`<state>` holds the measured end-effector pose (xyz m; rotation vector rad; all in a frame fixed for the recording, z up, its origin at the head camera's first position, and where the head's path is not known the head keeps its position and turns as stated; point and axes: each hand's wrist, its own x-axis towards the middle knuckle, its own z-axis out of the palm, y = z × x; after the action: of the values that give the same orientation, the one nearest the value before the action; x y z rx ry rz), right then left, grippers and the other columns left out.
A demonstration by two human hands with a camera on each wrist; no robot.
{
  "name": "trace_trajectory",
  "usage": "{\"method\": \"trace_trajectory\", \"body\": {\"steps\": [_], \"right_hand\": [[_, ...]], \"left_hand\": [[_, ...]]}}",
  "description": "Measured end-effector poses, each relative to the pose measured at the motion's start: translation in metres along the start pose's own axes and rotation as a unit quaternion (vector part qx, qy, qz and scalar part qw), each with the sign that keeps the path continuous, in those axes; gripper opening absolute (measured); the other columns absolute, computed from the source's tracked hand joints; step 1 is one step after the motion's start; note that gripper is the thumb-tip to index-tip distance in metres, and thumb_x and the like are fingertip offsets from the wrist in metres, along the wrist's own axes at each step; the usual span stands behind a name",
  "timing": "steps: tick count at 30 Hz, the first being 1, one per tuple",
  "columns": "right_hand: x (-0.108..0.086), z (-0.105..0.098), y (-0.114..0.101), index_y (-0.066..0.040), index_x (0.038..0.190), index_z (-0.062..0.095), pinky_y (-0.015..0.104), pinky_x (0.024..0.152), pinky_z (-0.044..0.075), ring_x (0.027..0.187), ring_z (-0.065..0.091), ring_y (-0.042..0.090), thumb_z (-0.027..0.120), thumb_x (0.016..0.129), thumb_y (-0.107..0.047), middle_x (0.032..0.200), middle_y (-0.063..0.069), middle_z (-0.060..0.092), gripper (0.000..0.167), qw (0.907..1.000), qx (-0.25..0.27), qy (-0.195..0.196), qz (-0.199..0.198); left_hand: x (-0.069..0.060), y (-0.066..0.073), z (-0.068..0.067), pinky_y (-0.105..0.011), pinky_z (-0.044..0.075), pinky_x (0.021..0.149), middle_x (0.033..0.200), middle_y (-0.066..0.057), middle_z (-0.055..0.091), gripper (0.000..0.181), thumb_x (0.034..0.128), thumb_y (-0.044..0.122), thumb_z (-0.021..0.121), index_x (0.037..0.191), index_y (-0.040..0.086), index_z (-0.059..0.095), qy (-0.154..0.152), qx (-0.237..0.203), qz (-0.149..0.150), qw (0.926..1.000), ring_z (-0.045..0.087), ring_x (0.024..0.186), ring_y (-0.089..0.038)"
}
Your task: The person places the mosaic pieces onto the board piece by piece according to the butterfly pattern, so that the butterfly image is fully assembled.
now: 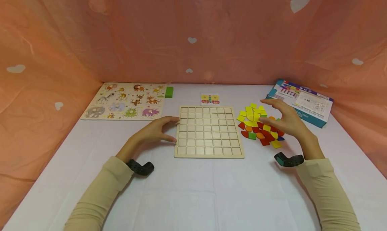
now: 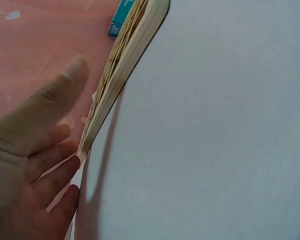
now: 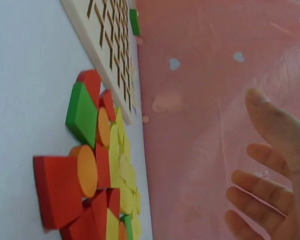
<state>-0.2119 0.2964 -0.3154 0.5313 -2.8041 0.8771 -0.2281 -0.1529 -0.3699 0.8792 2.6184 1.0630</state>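
Note:
A square wooden grid board (image 1: 208, 130) lies flat at the middle of the table, its cells bare. My left hand (image 1: 157, 128) is beside the board's left edge, thumb and fingers spread apart; whether the fingertips touch the rim I cannot tell. In the left wrist view that hand (image 2: 37, 150) holds nothing. My right hand (image 1: 285, 118) hovers over the right part of a pile of small coloured pieces (image 1: 252, 123), fingers parted. The right wrist view has this hand (image 3: 270, 170) raised above the red, orange, yellow and green pieces (image 3: 60, 190), gripping none of them.
Behind the board lies a small pattern card (image 1: 210, 99). An animal peg puzzle (image 1: 127, 101) is at the back left, with a green block (image 1: 169, 92) beside it. A blue and white box (image 1: 302, 103) lies at the back right. Pink cloth (image 1: 193, 36) hangs around the table.

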Motion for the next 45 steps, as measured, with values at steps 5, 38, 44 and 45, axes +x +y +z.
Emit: {"method": "trace_trajectory", "body": {"steps": [5,38,44,45], "right_hand": [[0.001,0.001,0.005,-0.012,0.135,0.048,0.069,0.094,0.031,0.123,0.038,0.042,0.074,0.079,-0.03,0.139,0.017,0.043,0.064,0.9999,-0.006,-0.001,0.012],[0.03,-0.006,0.034,-0.005,0.134,0.047,0.062,0.099,0.034,0.125,0.037,0.045,0.062,0.09,-0.025,0.139,0.021,0.04,0.051,0.9926,0.025,-0.08,0.087],[0.037,-0.006,0.043,0.0,0.132,0.048,0.059,0.1,0.035,0.123,0.04,0.044,0.059,0.092,-0.021,0.135,0.024,0.045,0.047,0.993,0.04,-0.069,0.087],[0.038,-0.006,0.044,0.001,0.132,0.048,0.058,0.101,0.035,0.123,0.04,0.043,0.059,0.092,-0.02,0.135,0.024,0.045,0.046,0.993,0.041,-0.069,0.087]], "left_hand": [[0.0,-0.005,0.002,-0.04,0.023,0.112,0.14,-0.01,0.045,0.078,0.0685,0.028,0.083,0.134,0.005,0.048,0.003,0.0,0.01,0.9999,0.034,0.134,-0.025],[0.004,0.0,-0.002,-0.043,0.029,0.11,0.142,-0.012,0.041,0.069,0.0695,0.026,0.082,0.125,-0.003,0.054,-0.031,0.047,0.021,0.9982,0.034,0.133,-0.028],[0.005,0.001,-0.002,-0.043,0.029,0.109,0.141,-0.014,0.042,0.068,0.0698,0.024,0.082,0.125,-0.004,0.054,-0.034,0.05,0.032,0.9977,0.035,0.132,-0.029],[0.005,0.001,-0.002,-0.043,0.029,0.109,0.141,-0.014,0.042,0.068,0.0698,0.024,0.082,0.125,-0.004,0.054,-0.034,0.05,0.032,0.9977,0.036,0.132,-0.029]]}}
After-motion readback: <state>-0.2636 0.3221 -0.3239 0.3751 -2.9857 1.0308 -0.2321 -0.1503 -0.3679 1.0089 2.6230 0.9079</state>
